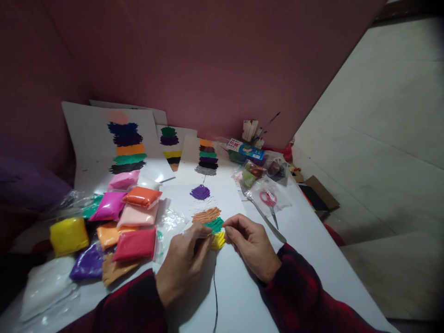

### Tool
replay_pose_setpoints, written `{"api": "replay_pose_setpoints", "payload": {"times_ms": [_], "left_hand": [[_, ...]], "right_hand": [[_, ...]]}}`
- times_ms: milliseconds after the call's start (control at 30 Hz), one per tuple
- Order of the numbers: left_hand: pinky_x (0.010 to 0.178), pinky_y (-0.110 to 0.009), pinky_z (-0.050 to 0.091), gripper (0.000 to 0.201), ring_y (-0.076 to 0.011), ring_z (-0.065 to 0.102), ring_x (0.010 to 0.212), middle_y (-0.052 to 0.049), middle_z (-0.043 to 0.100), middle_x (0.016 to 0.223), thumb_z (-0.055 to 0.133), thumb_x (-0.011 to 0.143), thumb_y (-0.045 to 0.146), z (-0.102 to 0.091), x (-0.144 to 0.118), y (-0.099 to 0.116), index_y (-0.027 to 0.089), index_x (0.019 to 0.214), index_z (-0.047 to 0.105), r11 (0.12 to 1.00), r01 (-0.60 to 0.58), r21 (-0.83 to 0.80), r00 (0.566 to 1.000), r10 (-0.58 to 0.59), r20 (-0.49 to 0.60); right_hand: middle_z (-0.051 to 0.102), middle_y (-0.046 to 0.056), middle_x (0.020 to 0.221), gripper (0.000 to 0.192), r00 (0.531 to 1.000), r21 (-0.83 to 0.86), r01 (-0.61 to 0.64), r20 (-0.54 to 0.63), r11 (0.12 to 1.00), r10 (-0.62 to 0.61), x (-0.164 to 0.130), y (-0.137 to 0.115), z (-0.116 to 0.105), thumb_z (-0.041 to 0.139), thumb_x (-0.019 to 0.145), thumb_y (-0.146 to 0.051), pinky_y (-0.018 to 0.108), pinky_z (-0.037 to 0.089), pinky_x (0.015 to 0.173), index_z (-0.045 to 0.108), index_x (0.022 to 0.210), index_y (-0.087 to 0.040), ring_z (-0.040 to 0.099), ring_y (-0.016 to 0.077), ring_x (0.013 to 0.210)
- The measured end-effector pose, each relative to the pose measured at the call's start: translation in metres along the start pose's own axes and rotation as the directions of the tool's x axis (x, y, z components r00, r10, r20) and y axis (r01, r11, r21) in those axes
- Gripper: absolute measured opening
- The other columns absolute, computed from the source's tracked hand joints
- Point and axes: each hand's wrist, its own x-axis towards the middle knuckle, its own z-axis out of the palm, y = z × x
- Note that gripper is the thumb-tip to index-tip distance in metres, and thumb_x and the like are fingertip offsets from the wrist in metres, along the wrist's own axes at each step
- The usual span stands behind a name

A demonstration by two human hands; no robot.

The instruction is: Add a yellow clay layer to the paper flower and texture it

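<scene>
Two hands over a white sheet (239, 286) on the tabletop: left hand (183, 263) and right hand (251, 245), fingers pinched closed on a yellow clay patch (219, 240). Purple (200, 192), orange (206, 215) and green (215, 225) patches already laid above. Unopened clay packets (135, 243) heaped left.

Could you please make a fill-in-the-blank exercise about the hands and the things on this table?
1. Both hands, left hand and right hand, meet at the ______ clay patch, lowest in the stack on the white sheet.
2. The clay patch directly above it, the green clay patch, lies below the orange one; the top one is ______.
3. The scissors have ______ handles.
4. The metal fork lies on the ______ side of the right hand.

Missing words: yellow; purple; red; right
</scene>
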Motion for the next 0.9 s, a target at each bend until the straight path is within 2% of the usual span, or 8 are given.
{"api": "replay_pose_setpoints", "payload": {"times_ms": [400,667,900], "left_hand": [[0.051,-0.022,0.041,0.012,-0.0111,0.054,0.053,0.003,0.060,0.066,0.047,0.088,0.014,0.0006,0.0043,0.0041,0.019,0.083,0.056,0.997,0.055,0.046,0.998,-0.057,0.040],[0.050,-0.024,0.037,0.014,-0.0124,0.051,0.049,0.003,0.055,0.061,0.042,0.088,0.016,-0.0006,0.0029,0.0041,0.019,0.080,0.053,0.989,0.066,0.135,0.993,-0.079,0.087],[0.048,-0.026,0.036,0.015,-0.0146,0.049,0.047,0.002,0.053,0.057,0.038,0.087,0.018,-0.0015,0.0048,0.0091,0.020,0.077,0.049,0.970,0.130,0.206,0.983,-0.152,0.098]], "right_hand": [[0.056,-0.002,0.062,0.012,0.999,-0.016,0.035,0.001,0.999,-0.035,0.0008,0.0049,-0.0004,0.059,0.087,-0.029,0.020,0.036,0.045,0.064,0.086,-0.017,0.047,0.0100,0.051],[0.056,-0.002,0.062,0.012,0.999,-0.043,0.039,0.007,0.998,-0.039,0.0001,0.0030,-0.0010,0.058,0.087,-0.026,0.020,0.035,0.045,0.064,0.084,-0.017,0.046,0.0097,0.052],[0.056,-0.001,0.063,0.011,0.999,-0.053,0.047,0.009,0.997,-0.047,0.0002,0.0021,-0.0016,0.057,0.087,-0.025,0.021,0.034,0.045,0.063,0.084,-0.016,0.045,0.0098,0.053]]}}
